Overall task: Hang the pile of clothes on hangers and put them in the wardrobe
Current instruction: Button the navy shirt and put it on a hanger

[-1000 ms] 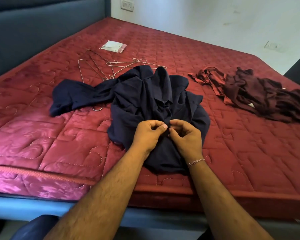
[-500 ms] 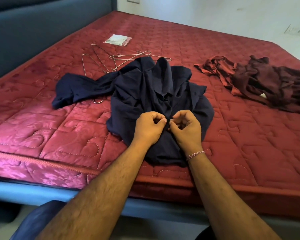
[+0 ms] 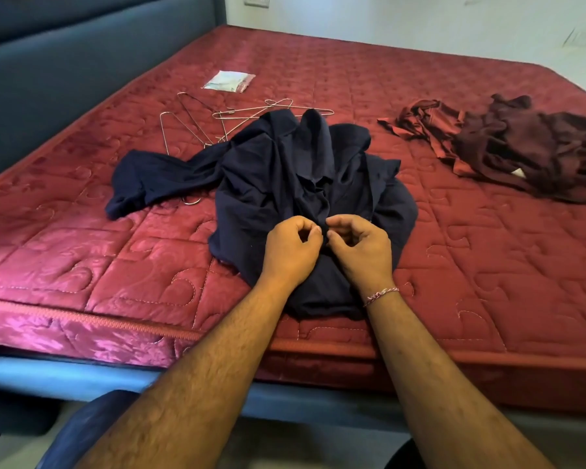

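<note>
Left hand [image 3: 292, 247]: pinches navy shirt [image 3: 305, 170] front.
Right hand [image 3: 361, 247]: pinches same fabric.
Wire hangers [image 3: 217, 118]: behind shirt.

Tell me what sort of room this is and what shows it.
Most likely a bedroom: a wide red quilted mattress on a blue bed frame with a padded headboard, clothes such as a navy shirt spread on it, and wire hangers lying beside them.

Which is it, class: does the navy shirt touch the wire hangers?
Touching: the head view shows the navy shirt lying over the wire hangers.
</note>
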Demonstrator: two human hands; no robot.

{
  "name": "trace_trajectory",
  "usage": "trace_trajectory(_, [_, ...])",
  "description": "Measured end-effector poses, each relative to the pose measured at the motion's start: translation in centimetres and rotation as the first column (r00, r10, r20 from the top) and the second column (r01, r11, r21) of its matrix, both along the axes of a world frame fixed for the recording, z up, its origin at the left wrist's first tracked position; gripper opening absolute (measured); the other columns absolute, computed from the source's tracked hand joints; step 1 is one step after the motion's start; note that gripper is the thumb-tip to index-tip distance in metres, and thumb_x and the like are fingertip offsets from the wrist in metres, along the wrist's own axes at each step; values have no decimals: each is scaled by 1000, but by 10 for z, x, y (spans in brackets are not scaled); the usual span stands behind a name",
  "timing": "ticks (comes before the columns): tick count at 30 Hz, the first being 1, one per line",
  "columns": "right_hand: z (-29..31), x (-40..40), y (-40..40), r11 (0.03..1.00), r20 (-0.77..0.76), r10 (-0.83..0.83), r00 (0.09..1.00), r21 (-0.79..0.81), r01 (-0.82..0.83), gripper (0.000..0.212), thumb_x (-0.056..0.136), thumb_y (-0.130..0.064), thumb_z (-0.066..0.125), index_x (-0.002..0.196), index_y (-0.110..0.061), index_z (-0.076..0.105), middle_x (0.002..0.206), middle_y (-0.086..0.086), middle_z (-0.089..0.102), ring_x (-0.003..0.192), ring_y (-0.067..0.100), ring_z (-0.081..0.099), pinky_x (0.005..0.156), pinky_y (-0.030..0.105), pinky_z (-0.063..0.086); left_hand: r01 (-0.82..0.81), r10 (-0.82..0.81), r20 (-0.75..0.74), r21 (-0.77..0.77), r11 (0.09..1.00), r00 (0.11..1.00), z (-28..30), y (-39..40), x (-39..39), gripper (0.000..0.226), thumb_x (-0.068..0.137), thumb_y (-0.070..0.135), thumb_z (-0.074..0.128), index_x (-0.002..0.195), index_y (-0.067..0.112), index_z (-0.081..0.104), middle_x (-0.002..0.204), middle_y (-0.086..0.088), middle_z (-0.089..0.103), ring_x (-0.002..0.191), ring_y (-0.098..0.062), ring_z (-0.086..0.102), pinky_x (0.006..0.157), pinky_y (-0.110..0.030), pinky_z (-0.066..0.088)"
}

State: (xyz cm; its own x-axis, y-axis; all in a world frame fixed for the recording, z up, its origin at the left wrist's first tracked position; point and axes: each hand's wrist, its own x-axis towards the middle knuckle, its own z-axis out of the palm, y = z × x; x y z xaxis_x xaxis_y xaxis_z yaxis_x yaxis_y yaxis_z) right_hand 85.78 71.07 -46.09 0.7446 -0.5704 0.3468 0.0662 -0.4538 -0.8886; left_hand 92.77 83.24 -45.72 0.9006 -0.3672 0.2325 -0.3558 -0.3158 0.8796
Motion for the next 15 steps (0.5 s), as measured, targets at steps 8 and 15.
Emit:
trace_trajectory(8, [1,-3,0,999,-23,44,999,-4,-44,24,85,-9,81,104,-23,79,102,-9,78,96,5,74,93,29,58,100,-102,-51,-31,995,994,0,4,2,16,96,18,63,80,15,64,69,10,60,62,-2,52,61,-19,41])
trace_trajectory(15, [-2,-3,1,996,-4,30,1000,-87,-30,20,86,-11,81,105,-16,81,102,-6,78,97,5,73,94,34,58,73,-99,-158,-166,983,982,2,6,1,20,93,15,65,73,14,70,63,10,63,63,-7,57,66,-27,47])
